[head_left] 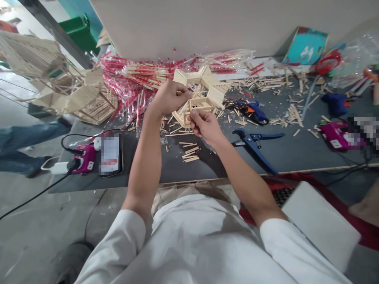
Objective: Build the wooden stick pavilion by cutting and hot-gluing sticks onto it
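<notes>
A small model built from wooden sticks [217,91], with slatted roof pieces flaring outward, stands on the dark table in front of me. My right hand [206,127] pinches the near edge of its stick frame between thumb and finger. Over the model's left side, my left hand [171,96] is closed with fingertips together at the upper frame; what they hold is too small to make out. Several short cut sticks [191,153] lie just below the hands. Blue-handled cutters [256,148] rest open to the right, and a blue glue gun [255,111] lies behind them.
Plastic-wrapped bundles of red-tipped sticks [148,77] pile up behind. Scattered stick offcuts [291,114] cover the right side. A phone [110,154] and a purple power strip [85,158] sit left, another strip [336,135] right. Larger stick models [85,98] stand far left.
</notes>
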Available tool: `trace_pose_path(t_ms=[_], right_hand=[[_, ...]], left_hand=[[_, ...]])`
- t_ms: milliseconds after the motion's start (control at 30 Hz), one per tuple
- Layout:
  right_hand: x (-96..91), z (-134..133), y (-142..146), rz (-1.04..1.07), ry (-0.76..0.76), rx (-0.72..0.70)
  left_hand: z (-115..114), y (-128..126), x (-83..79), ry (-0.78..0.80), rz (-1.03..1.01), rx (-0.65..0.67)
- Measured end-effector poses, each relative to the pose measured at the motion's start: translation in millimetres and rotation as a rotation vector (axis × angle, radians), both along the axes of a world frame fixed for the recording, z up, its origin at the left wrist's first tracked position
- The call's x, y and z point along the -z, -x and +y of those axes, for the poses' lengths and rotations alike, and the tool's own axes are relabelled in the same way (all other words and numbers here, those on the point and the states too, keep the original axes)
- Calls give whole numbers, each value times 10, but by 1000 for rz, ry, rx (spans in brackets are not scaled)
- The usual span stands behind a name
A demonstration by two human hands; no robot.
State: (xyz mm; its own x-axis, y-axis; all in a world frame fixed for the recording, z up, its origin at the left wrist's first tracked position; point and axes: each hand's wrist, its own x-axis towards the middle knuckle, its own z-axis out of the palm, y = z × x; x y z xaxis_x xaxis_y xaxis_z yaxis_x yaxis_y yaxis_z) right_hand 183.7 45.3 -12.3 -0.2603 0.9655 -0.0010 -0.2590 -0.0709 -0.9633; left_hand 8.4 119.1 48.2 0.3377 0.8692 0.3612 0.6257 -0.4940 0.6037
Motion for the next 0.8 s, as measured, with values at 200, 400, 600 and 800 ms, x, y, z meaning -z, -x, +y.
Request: trace_pose_path(t_ms=[200,400,600,800], right_hand=[[-21,-11,18,17,34,21],[-56,-15,23,5,55,26],[-51,-15,12,4,69,29],[-29,-2,20,14,47,29]], left_hand=[[16,25,12,40,-35,66],[-2,30,-11,79,-75,88],[-22,18,-47,137,-98,78],[-3,14,-60,131,-75,38]])
